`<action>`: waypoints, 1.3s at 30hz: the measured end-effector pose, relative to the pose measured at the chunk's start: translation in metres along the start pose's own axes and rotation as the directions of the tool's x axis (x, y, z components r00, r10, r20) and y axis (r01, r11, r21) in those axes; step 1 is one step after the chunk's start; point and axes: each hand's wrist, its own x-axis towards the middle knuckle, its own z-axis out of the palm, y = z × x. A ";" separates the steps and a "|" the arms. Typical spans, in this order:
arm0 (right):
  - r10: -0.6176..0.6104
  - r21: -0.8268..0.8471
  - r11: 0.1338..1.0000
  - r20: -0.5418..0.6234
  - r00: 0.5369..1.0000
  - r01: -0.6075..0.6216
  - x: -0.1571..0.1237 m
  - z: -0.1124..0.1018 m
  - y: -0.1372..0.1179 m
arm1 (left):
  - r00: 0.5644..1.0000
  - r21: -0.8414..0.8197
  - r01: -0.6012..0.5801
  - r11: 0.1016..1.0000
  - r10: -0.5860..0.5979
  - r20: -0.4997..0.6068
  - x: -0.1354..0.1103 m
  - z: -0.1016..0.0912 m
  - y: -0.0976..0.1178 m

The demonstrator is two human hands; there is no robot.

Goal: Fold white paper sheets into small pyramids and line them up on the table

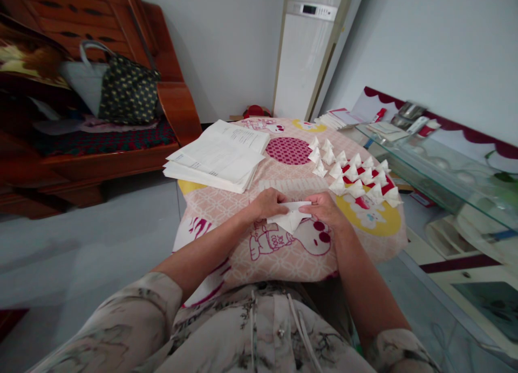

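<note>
A partly folded sheet of white paper point(292, 219) is held just above the tablecloth, its lower part coming to a point. My left hand point(268, 204) pinches its left side, fingers closed on the upper edge. On the other side, my right hand point(322, 208) grips the paper with the thumb pressed on its face. To the right stand several small folded white paper shapes point(356, 188) in rough rows. A thick stack of printed paper sheets point(218, 154) lies beyond my left hand.
A pink patterned tablecloth point(226, 208) covers the round table. At right is a glass shelf unit point(445, 173) holding metal cups point(410, 111) and papers. A wooden bench point(178, 106) with a dotted bag point(127, 89) stands left. Behind rises a tall white cabinet-like appliance point(301, 60).
</note>
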 end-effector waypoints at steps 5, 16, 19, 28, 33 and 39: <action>0.024 0.043 0.999 -0.056 0.998 -0.022 -0.003 -0.006 0.002 | 0.997 -0.058 0.036 0.998 -0.032 0.064 -0.004 -0.012 -0.007; 0.016 0.091 0.996 -0.115 0.993 -0.005 0.002 -0.010 0.012 | 0.991 -0.100 -0.109 0.989 0.115 0.061 -0.006 -0.035 -0.021; 0.017 0.123 0.992 -0.139 0.990 0.001 0.002 -0.009 0.011 | 0.986 -0.172 -0.128 0.977 0.145 0.088 -0.007 -0.039 -0.016; 0.015 0.118 0.993 -0.151 0.988 0.003 0.000 -0.008 0.008 | 0.987 -0.047 -0.160 0.986 0.160 -0.005 -0.003 -0.030 -0.021; 0.032 0.154 0.988 -0.192 0.981 -0.002 0.000 -0.006 0.006 | 0.985 -0.051 -0.172 0.984 0.171 -0.023 -0.005 -0.040 -0.021; -0.015 0.144 0.989 -0.174 0.985 0.041 0.003 -0.004 0.007 | 0.945 0.031 -0.308 0.951 0.310 -0.104 0.000 -0.039 -0.013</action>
